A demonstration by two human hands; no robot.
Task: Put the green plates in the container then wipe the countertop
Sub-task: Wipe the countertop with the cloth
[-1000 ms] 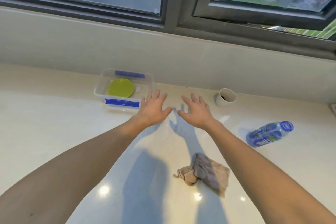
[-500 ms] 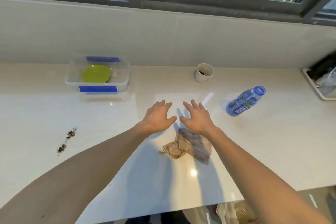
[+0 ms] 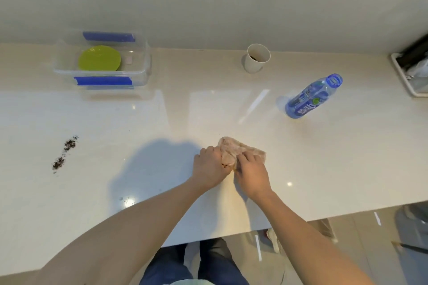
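A green plate (image 3: 99, 58) lies inside the clear container (image 3: 143, 69) with blue clips at the back left of the pale countertop (image 3: 162, 118). A crumpled beige cloth (image 3: 234, 149) lies near the counter's front edge. My left hand (image 3: 211, 166) grips its left side and my right hand (image 3: 250, 169) grips its right side; both hands cover part of the cloth. A streak of dark crumbs (image 3: 64, 152) sits on the counter to the left, well apart from the cloth.
A white paper cup (image 3: 257, 59) stands at the back by the wall. A blue plastic bottle (image 3: 312, 97), uncapped, stands to its right. A tray (image 3: 404, 77) with a bag sits at the far right. A few specks (image 3: 127, 200) lie near the front edge.
Both hands drew back from the far counter toward me and closed on the cloth. The view tilted down, so the window left the frame.
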